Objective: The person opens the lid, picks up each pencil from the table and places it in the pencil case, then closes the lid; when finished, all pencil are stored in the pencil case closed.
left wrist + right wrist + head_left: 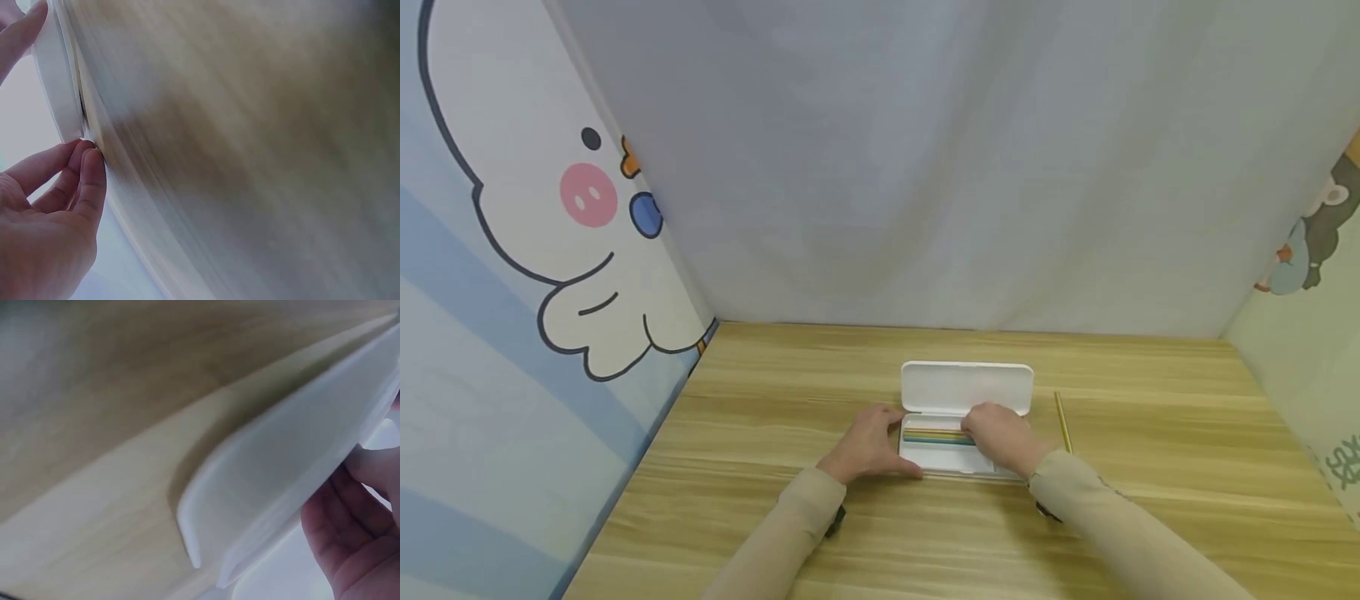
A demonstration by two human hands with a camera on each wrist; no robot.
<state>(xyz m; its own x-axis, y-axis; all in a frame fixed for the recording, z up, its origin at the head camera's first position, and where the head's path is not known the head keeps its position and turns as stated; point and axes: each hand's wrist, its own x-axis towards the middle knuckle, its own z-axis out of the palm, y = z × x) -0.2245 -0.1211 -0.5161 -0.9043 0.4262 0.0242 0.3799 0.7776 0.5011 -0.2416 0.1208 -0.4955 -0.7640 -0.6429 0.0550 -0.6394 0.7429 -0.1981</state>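
A white pencil case (943, 460) lies on the table with its lid (966, 387) swung up at the back. Inside, several coloured pencils (934, 437) lie side by side along its length. My left hand (867, 446) grips the left end, thumb at the near edge and fingers at the far corner. From the right, my right hand (1006, 437) reaches into the case, its curled fingers at the right ends of the pencils, which it hides. In the right wrist view the case's white wall (281, 456) stands beside those bent fingers.
A single yellow pencil (1062, 417) lies on the wood-grain table (790, 375) to the right of the case, partly behind the right sleeve (1067, 483). A grey curtain (925, 167) hangs behind the table, with printed panels at both sides.
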